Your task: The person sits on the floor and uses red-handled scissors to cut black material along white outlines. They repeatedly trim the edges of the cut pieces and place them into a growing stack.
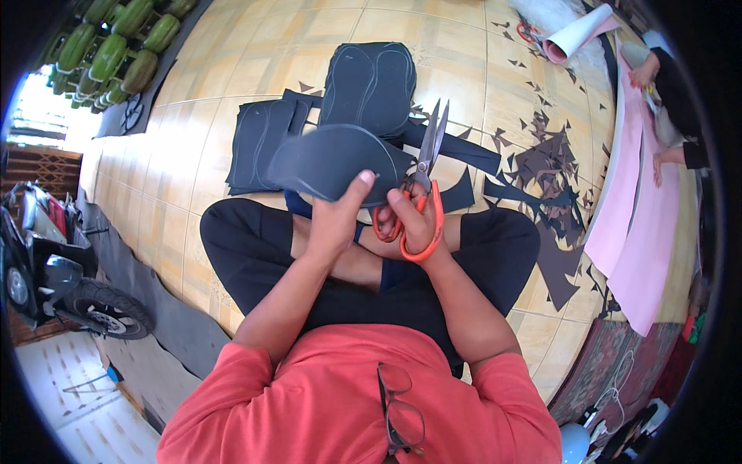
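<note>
My left hand (340, 216) grips a dark sheet piece (332, 158) with a pale curved outline drawn on it, thumb on top. The sheet's far left edge is blurred. In my right hand (416, 216) are scissors (427, 158) with orange handles, their blades a little apart and pointing away from me. The blades stand just right of the sheet, and no material shows between them. Beyond my hands lies a stack of dark sheets (367, 85) marked with sole-shaped outlines. Left of it sits another marked stack (259, 143).
Dark offcuts (549, 166) are scattered on the tiled floor (232, 62) to the right. Past them another person's hands (645, 73) rest on pink sheeting (630, 193). A white roll (580, 35) lies at the far right. Leftward are a motorcycle (58, 267) and green gas cylinders (112, 54).
</note>
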Available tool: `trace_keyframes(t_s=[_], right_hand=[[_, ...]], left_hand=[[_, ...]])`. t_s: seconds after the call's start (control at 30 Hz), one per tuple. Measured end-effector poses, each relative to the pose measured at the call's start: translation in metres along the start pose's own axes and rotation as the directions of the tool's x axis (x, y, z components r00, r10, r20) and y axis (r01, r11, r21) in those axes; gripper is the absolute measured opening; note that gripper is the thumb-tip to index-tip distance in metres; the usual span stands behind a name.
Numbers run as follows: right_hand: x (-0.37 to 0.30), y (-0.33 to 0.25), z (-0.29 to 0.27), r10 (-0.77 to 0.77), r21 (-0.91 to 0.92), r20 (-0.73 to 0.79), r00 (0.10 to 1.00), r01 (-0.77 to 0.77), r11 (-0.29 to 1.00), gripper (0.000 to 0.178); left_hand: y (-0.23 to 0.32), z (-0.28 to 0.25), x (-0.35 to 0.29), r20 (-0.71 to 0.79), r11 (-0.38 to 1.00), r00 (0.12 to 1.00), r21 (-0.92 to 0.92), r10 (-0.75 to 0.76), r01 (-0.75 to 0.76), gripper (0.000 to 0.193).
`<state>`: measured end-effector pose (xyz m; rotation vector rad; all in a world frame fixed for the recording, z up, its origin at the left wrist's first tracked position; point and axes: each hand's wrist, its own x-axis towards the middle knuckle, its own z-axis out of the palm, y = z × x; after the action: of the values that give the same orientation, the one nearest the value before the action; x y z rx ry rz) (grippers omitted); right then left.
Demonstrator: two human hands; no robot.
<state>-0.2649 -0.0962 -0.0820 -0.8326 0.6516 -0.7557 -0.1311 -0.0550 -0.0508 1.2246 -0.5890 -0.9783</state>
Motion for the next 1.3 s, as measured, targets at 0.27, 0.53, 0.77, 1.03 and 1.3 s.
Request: trace_keyframes(t_s=[0.27,0.53,0.77,1.03,1.3], right_hand=[[-0.003,0.009,0.003,-0.312,-0.676,0.111,0.944,0.302,0.672,0.035],[-0.009,0.000,0.011,-0.366,-0.696,0.177,0.913,0.379,0.610,0.030],[-0.012,0.001,0.010,-0.324,-0.651,0.141,0.936,0.334,0.682,0.033],[-0.001,0.003,0.015,-0.395,-0.637,0.121,0.911,0.376,0.673,0.037],[-0.008,-0.001,0.007,-0.253,-0.625,0.167,0.953,0.300,0.721,0.035]], left_hand=[[0.039,-0.001,0.025,-0.085,0.983,0.991,-0.146,0.102,-0.114,0.028],[0.039,0.003,0.021,-0.075,0.984,0.984,-0.066,0.160,-0.165,0.031],[0.051,-0.004,0.023,-0.072,0.997,0.995,0.014,0.071,-0.071,0.031],[0.044,-0.013,0.017,-0.008,0.986,0.998,0.156,0.061,-0.059,0.029],[0.052,-0.026,0.024,0.079,0.996,0.996,0.090,-0.035,0.028,0.037]])
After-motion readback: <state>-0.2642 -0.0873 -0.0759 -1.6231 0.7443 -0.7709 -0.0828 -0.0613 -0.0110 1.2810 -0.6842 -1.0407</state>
